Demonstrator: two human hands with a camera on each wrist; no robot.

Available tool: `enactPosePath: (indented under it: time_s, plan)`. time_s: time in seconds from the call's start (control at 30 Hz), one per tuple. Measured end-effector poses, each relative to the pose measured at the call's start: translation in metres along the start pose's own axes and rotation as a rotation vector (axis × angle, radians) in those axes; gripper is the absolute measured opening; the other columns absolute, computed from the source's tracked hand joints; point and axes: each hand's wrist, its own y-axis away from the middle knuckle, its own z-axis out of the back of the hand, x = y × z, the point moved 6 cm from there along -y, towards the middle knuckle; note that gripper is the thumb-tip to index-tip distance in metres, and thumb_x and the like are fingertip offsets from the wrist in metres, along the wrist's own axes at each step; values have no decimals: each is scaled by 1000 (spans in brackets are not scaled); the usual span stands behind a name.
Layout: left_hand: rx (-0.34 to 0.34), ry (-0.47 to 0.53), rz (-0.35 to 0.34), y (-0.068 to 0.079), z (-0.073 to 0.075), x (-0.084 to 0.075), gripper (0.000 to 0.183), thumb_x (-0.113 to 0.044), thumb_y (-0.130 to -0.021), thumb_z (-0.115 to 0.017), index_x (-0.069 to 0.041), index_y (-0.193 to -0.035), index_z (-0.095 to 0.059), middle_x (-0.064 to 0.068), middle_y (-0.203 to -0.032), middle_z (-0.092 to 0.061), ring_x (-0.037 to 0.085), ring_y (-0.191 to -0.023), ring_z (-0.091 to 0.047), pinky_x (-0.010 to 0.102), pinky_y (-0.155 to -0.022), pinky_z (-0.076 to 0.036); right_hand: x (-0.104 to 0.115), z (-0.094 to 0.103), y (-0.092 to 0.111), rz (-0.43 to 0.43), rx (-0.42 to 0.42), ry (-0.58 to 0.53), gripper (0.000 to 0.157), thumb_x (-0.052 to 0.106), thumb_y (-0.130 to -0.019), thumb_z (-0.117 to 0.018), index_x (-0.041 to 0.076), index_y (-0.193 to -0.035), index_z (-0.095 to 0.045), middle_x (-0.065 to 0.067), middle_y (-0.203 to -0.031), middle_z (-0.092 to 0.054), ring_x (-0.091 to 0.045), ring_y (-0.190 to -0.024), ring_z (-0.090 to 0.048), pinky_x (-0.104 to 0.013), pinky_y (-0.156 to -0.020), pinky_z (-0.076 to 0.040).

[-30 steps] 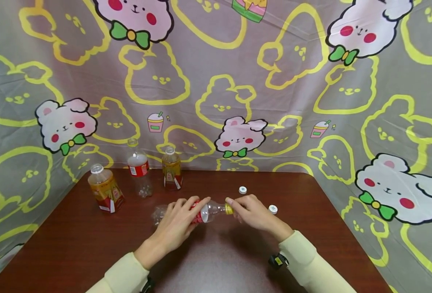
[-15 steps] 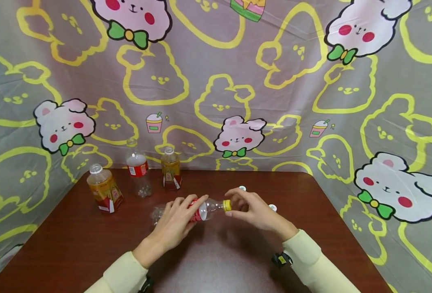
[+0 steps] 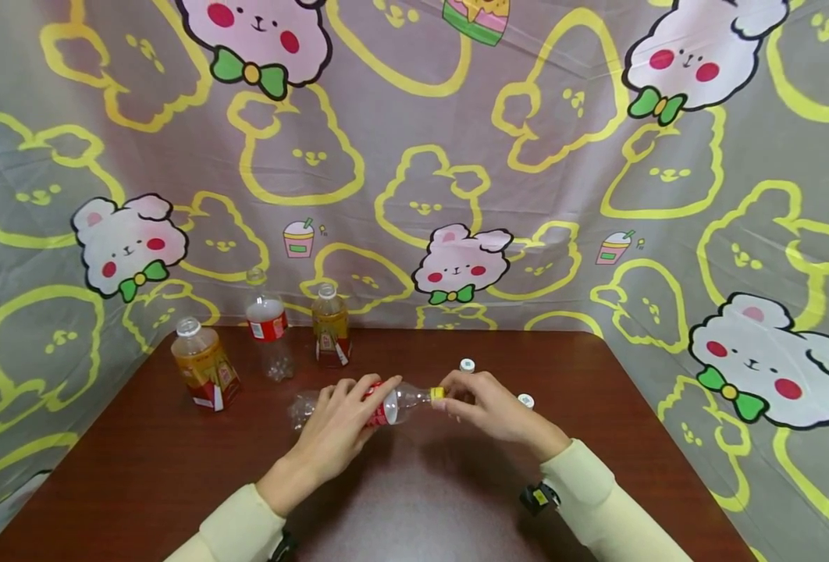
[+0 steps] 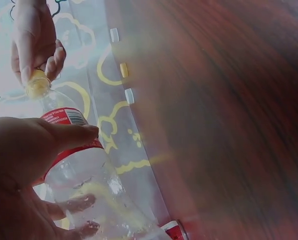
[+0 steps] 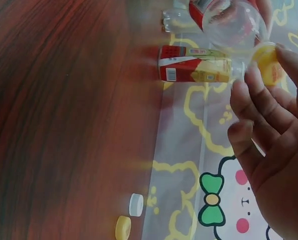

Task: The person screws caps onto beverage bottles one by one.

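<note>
Right hand (image 3: 488, 407): off cap half a second ago, now pinching yellow cap (image 3: 437, 396) | left hand (image 3: 337, 419): gripping bottle (image 3: 402, 402) sideways, mid-scene, neck right | cap on neck, seemingly regripped for twisting

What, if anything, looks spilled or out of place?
Nothing looks spilled or damaged. Oddly, three standing bottles lack caps, while two white caps and a yellow cap lie loose on the table. The sideways red-labelled bottle seems deliberate: the left hand grips it.
</note>
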Motion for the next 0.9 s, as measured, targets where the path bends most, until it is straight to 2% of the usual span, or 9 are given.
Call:
enactPosePath:
  time_s: [0.13,0.23,0.3,0.37,0.47,0.53,0.7,0.9]
  plan:
    - [-1,25,14,0,3,-1,91,-17,-77,-88,-29,-153,-41,6,-133,-56,32,-104,-57,54,-82,-46,2,-1,-1,30,-9,68,13,32,-103,-59,22,-101,-65,6,-74,-59,-5,-62,-52,-24,-55,-46]
    - [5,41,24,0,5,-1,89,-18,-78,-88,-29,-153,-41,6,-133,-56,32,-103,-57,54,-82,-46,1,-2,-1,8,-27,38,14,34,-103,-58,23,-100,-67,6,-76,-61,-6,-63,-53,-25,-55,-47]
    - [14,42,29,0,5,0,89,-19,-78,-88,-30,-153,-41,6,-133,-55,32,-104,-57,54,-82,-46,1,-1,-1,-4,-42,5,13,33,-101,-61,22,-106,-67,6,-78,-64,-8,-64,-56,-27,-57,-49]
    - [25,37,32,1,5,1,89,-20,-78,-88,-30,-154,-40,6,-133,-55,32,-105,-57,54,-83,-47,0,-1,0,-16,-50,-24,21,33,-98,-66,23,-116,-65,7,-82,-66,-9,-68,-60,-29,-60,-52]
    - [43,31,39,3,3,4,89,-20,-79,-88,-30,-153,-41,5,-133,-56,32,-106,-57,55,-84,-47,1,0,1,-24,-49,-59,40,31,-94,-73,25,-130,-57,7,-89,-69,-12,-76,-66,-32,-68,-55]
    - [52,33,42,3,3,5,89,-20,-79,-87,-30,-154,-40,5,-133,-55,32,-107,-57,56,-84,-47,1,-1,2,-33,-41,-78,45,32,-92,-74,27,-133,-55,7,-92,-69,-12,-81,-68,-33,-73,-56]
    - [57,64,27,2,3,5,89,-20,-79,-88,-31,-154,-40,3,-133,-55,30,-106,-57,54,-84,-48,2,-2,2,0,-48,-88,33,29,-92,-75,23,-122,-64,8,-93,-69,-13,-83,-67,-32,-77,-55]
    - [59,96,9,2,4,2,88,-21,-79,-87,-29,-153,-41,2,-132,-55,29,-104,-58,50,-81,-49,5,0,2,65,-71,-62,21,24,-92,-76,15,-110,-69,9,-91,-71,-8,-78,-66,-29,-71,-56]
